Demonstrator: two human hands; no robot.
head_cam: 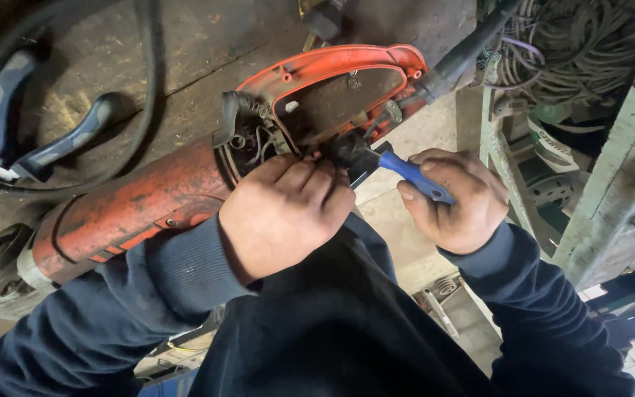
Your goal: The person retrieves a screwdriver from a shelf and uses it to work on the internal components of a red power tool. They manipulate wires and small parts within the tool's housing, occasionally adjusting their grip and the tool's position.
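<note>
Head view, looking straight down: found a big orange-red power tool lying aslant from the lower left of the frame up to the upper middle, propped across a grimy bench. Saw its rear handle shell opened, with thin wires and bare fittings exposed inside, and a thick black cable running off toward the upper right.

Noted the left hand at frame centre, closed over the joint where motor body meets handle, fingertips pressed against the edge of the opened cavity. Noted the right hand just right of centre, clenched round a blue-handled screwdriver, its dark tip end aimed left into the shell. Could not make out the tip itself, hidden between the left fingers and the housing.

Judged the tool heavy and rigid, its worn paint dusty rather than slick, so unlikely to slip. Judged the round motor body the soundest place to take hold; the open plastic shell looked thin and liable to flex or crack, and the small wires fragile enough to snag or tear.

Spotted blue-grey plier handles at the upper left, a tangle of wire at the upper right, and a pale green frame down the right edge.
</note>
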